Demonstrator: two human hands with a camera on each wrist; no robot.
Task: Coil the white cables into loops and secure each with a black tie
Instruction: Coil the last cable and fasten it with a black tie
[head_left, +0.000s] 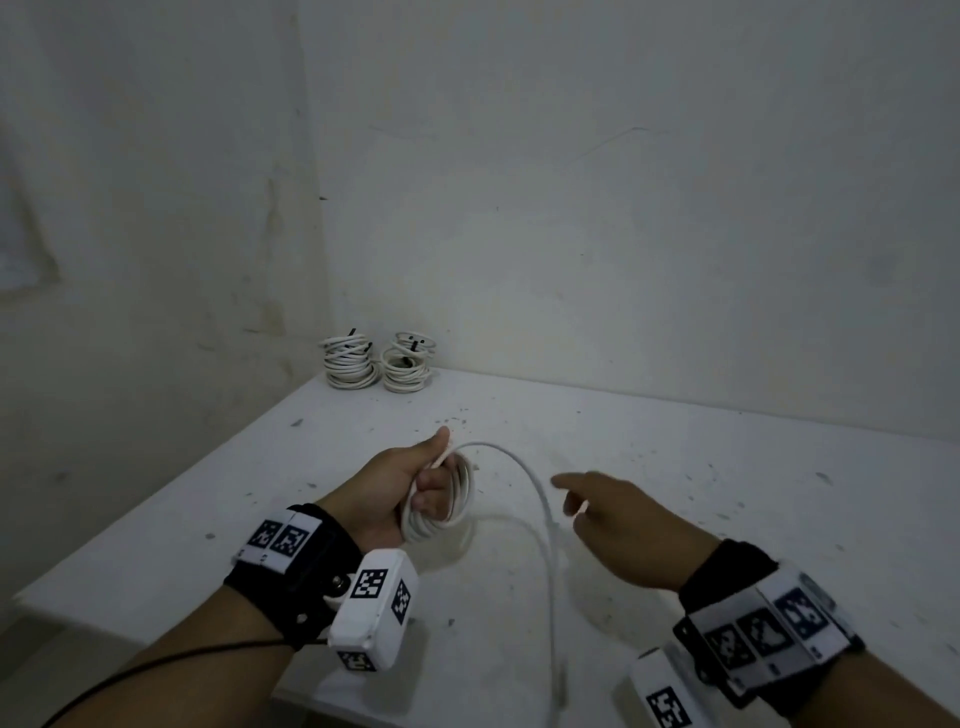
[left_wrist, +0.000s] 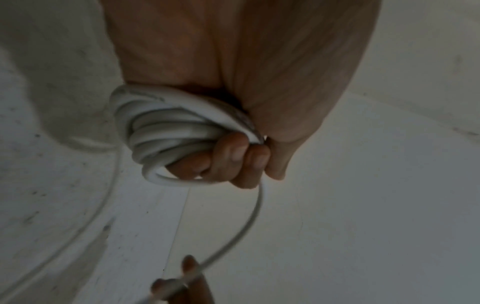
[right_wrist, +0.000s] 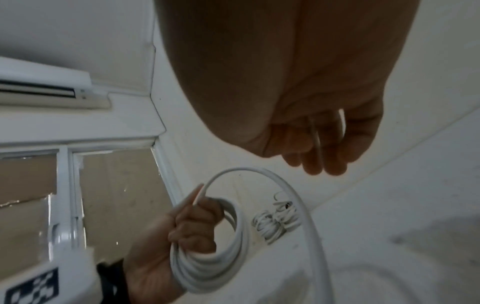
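White coiled cables (head_left: 376, 364), tied, stacked far left; left hand (head_left: 410, 486) grips half-wound coil (head_left: 452, 499); right hand (head_left: 618, 512) fingers loosely guide tail (head_left: 545, 519).

White cable (head_left: 540, 499), coiled and trailing over a white desk (head_left: 675, 467) flecked with dark specks. Far left, two white stacks of coils (head_left: 376, 364) with black ties (head_left: 414, 343). Black wristbands (head_left: 291, 571) bearing white blocks with black-and-white square-patterned markers (head_left: 370, 583).
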